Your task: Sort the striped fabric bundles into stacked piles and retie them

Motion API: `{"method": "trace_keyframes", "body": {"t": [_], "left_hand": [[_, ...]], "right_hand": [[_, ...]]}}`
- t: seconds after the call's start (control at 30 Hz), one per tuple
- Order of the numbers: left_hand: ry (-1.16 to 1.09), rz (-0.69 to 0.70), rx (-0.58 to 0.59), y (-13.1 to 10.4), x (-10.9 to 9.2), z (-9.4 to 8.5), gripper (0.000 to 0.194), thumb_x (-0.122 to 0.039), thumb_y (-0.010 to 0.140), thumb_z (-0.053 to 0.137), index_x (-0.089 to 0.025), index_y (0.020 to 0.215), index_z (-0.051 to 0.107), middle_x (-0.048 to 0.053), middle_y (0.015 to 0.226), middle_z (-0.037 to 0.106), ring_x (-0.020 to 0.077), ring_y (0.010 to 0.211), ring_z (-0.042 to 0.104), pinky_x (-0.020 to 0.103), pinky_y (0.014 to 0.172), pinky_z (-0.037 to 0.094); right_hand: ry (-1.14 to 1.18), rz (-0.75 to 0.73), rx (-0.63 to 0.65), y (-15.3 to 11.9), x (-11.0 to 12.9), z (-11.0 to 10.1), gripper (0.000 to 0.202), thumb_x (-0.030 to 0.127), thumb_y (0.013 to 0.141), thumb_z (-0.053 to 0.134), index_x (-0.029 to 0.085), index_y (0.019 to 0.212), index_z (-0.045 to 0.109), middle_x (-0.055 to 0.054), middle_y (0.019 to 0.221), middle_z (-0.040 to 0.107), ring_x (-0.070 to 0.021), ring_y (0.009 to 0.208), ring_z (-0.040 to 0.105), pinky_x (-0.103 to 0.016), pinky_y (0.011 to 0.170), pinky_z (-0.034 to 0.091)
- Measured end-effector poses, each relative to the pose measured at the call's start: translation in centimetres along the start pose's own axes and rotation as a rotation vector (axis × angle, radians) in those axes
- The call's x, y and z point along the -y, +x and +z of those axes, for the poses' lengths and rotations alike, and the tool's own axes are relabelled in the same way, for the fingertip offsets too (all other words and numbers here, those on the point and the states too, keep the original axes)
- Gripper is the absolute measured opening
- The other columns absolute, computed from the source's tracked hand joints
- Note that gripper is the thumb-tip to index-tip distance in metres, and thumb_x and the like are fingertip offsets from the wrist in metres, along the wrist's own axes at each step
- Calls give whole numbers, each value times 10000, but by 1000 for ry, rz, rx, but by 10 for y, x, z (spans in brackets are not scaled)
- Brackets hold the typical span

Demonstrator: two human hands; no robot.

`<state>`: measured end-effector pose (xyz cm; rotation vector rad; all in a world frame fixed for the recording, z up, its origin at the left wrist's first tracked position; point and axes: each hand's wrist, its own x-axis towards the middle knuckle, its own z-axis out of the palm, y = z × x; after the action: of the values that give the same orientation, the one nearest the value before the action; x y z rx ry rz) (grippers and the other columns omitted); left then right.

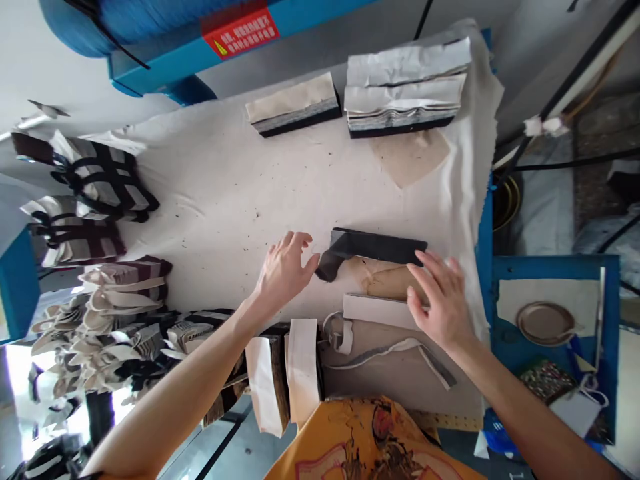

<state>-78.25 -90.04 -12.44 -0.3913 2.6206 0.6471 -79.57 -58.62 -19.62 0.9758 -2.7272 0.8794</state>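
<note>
A black fabric strip (383,245) lies on the cloth-covered table, its left end bent down toward me. My left hand (286,268) is just left of that bent end, thumb and fingers apart with nothing between them. Over the strip's right end, my right hand (443,300) hovers with spread fingers; whether a fingertip touches the strip I cannot tell. Beneath and in front of the strip is a brown paper piece (393,280). Closer to me lie a white strip (380,311) and a curled grey-and-white band (400,347).
Stacks of cut pieces (407,87) and a smaller stack (295,103) stand at the table's far side. Tied bundles (107,177) line the left edge. Two white-topped stacks (303,363) sit near my body. A blue tray (550,273) with a round lid is at right.
</note>
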Motion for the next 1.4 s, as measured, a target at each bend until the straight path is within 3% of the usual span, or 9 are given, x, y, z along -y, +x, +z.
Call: {"method": "trace_keyframes", "body": {"t": [0.1, 0.2, 0.3, 0.47, 0.63, 0.8, 1.13, 1.27, 1.4], "left_hand": [[152, 391, -48, -28, -27, 10, 181, -237, 1020, 473, -185, 1113, 620, 109, 1100, 685, 241, 1031, 660, 406, 889, 543], [319, 716, 116, -48, -52, 38, 153, -207, 1026, 492, -163, 1046, 637, 113, 1059, 690, 256, 970, 660, 411, 832, 538], [495, 832, 177, -53, -67, 70, 138, -158, 994, 521, -138, 1061, 639, 118, 1022, 664, 274, 938, 649, 421, 788, 514], [707, 789, 231, -49, -77, 103, 262, -77, 963, 520, -159, 1184, 634, 116, 1084, 651, 277, 977, 625, 413, 762, 485], [757, 798, 172, -47, -80, 112, 257, -81, 1021, 412, -143, 1110, 644, 120, 1042, 652, 272, 974, 629, 409, 761, 456], [747, 867, 177, -34, -82, 98, 239, -85, 1011, 418, -120, 1045, 652, 129, 1013, 670, 284, 971, 648, 416, 780, 440], [619, 683, 131, -22, -68, 82, 169, -208, 979, 547, -137, 1097, 644, 124, 1104, 703, 289, 1037, 672, 411, 854, 459], [569, 627, 205, -19, -58, 72, 209, -216, 992, 532, -143, 1154, 642, 123, 1157, 714, 278, 1066, 689, 399, 904, 487], [375, 442, 346, -16, -48, 54, 245, -239, 986, 536, -184, 1198, 645, 86, 1126, 747, 268, 1045, 706, 375, 871, 514]], "right_hand": [[33, -43, -88, -21, -2, -22, 504, 110, 916, 603, 287, 1384, 547, -101, 1244, 708, -288, 1215, 680, -538, 1056, 566], [29, -153, 68, -47, 2, -29, 429, 92, 916, 613, 277, 1302, 591, -80, 1186, 728, -264, 1155, 703, -482, 997, 604], [1, -239, 229, -67, 6, -21, 393, 70, 926, 583, 215, 1291, 607, -116, 1283, 713, -274, 1227, 676, -477, 1034, 590], [-30, -211, 317, -84, 6, -4, 441, 75, 947, 545, 148, 1380, 577, -168, 1450, 619, -307, 1375, 577, -516, 1161, 504], [-53, -172, 273, -86, 9, 3, 445, 103, 973, 536, 139, 1416, 558, -180, 1429, 617, -320, 1371, 566, -523, 1168, 481], [-82, -140, 240, -76, 11, 6, 394, 142, 997, 527, 141, 1387, 577, -180, 1357, 635, -321, 1280, 596, -501, 1116, 487], [-180, -131, 281, -51, -10, -4, 245, 122, 932, 595, 132, 1172, 643, -126, 1080, 698, -293, 963, 606, -409, 815, 468], [-180, -123, 253, -48, -17, -8, 154, 145, 963, 567, 146, 1088, 656, -113, 992, 718, -282, 897, 625, -398, 777, 483], [-30, -3, 286, -46, -18, -16, 182, 190, 1004, 492, 161, 1074, 658, -126, 976, 740, -291, 906, 684, -398, 784, 541]]}}
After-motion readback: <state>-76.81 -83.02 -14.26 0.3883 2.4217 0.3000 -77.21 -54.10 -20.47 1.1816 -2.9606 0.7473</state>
